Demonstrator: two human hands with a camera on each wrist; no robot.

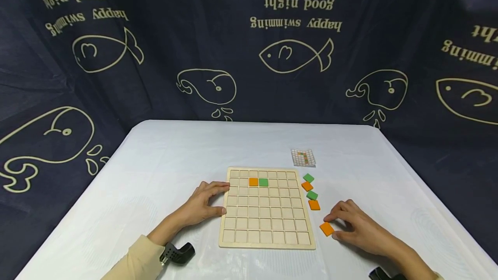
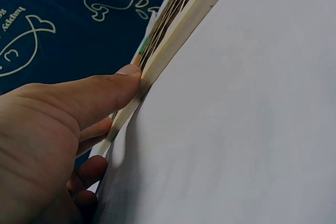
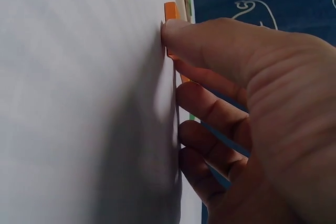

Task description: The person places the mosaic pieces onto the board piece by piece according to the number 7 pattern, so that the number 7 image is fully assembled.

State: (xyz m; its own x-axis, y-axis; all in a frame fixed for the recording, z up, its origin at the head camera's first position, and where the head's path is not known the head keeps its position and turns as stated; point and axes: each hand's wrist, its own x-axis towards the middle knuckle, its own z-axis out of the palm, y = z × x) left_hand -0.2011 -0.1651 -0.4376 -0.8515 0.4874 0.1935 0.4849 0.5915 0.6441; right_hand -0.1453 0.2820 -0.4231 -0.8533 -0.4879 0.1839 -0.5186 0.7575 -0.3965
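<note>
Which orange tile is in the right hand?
The orange tile lowest in the head view, pinched by the right hand. The other orange tiles are untouched: two lie beside the board, one sits in its grid.

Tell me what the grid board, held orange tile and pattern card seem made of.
Grid board: probably bare wood, given its pale tan colour and faintly grained edge. Held orange tile: perhaps painted wood or plastic; its even, matte colour leaves that open. Pattern card: seemingly paper or thin card, being flat and printed; finish unclear.
</note>
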